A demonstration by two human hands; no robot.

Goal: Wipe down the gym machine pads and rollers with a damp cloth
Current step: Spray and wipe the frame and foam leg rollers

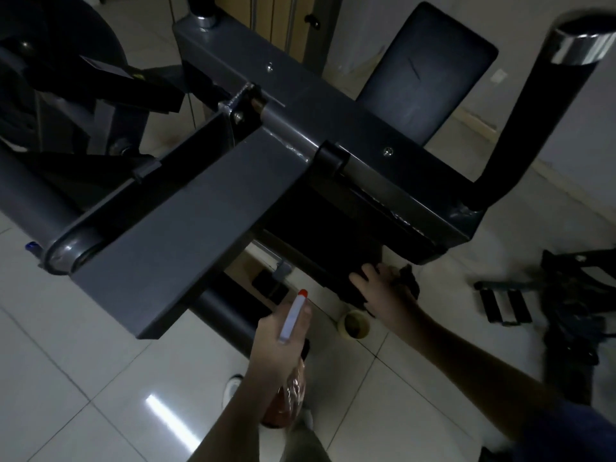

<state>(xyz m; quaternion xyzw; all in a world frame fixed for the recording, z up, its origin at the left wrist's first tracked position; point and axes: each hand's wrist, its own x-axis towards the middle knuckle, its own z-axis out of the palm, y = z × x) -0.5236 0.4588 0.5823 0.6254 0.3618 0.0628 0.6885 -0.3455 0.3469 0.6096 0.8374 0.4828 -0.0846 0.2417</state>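
Your left hand (pixel 280 338) is curled round the spray bottle (pixel 292 317). Your right hand (pixel 383 293), fingers near straight, presses the dark cloth (pixel 407 279) against the black pad (pixel 333 238) at its lower edge.

dark cloth (pixel 406 279) half hidden under right hand (pixel 383 295)

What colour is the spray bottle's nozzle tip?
Orange-red nozzle tip on a white spray head; head view shows it.

The frame (pixel 186 208) is smooth grey painted metal with a dull sheen. The handle grip (pixel 520 121) is matt black and its cap (pixel 581 45) bright chrome. The pad (pixel 430 78) looks like smooth dark vinyl. The floor (pixel 83 378) tiles are glossy and the bottle (pixel 286 405) is clear plastic.
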